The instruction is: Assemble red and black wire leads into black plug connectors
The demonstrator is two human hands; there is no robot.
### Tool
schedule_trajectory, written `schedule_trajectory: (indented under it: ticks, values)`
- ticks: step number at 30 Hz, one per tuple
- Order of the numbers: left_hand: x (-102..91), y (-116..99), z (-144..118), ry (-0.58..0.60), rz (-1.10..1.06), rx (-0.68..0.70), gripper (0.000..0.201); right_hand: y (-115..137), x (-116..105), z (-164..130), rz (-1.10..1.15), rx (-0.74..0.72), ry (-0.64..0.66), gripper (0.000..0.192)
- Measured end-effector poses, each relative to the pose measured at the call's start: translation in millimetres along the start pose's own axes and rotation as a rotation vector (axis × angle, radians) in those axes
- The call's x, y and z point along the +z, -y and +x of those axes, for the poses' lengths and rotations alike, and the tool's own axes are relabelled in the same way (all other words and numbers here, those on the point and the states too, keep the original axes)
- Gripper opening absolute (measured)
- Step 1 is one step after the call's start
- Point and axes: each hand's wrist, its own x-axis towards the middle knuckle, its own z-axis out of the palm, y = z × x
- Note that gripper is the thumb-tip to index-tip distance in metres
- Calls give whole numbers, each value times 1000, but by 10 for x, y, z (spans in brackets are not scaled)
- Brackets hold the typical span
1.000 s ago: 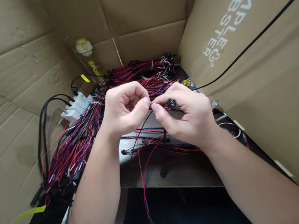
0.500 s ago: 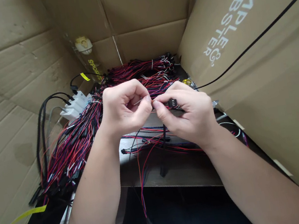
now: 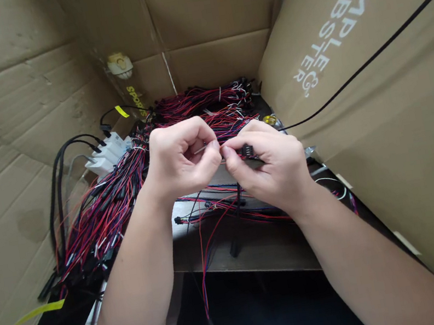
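Your left hand (image 3: 180,157) and right hand (image 3: 271,167) meet thumb to thumb above the desk (image 3: 256,250). The right-hand fingers pinch a small black connector (image 3: 246,151); the left-hand fingers are pressed together on a thin wire end (image 3: 199,149) just beside it. Red, blue and black wires (image 3: 206,247) hang from your grip past the desk's front edge. A big bundle of similar wires (image 3: 104,209) lies to the left, near a white power strip (image 3: 109,151), with cardboard walls (image 3: 377,102) all around.

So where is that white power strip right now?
The white power strip sits left of the left hand, against the cardboard wall, beside the wire bundles.
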Motion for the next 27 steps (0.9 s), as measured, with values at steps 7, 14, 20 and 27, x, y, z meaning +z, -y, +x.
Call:
schedule_trajectory:
  ticks: [7, 14, 20, 27]
  values:
    - [-16, -4, -2, 20, 34, -12, 14, 16, 10, -5, 31, 47, -32, 14]
    - [-27, -12, 1, 26, -12, -10, 15, 45, -1, 4, 100, 73, -65, 12]
    - [-38, -24, 0, 16, -17, -11, 15, 59, -19, 9, 128, 81, -34, 11]
    - [-43, -22, 1, 25, -16, 21, 14, 68, -37, 24, 114, 39, -2, 13]
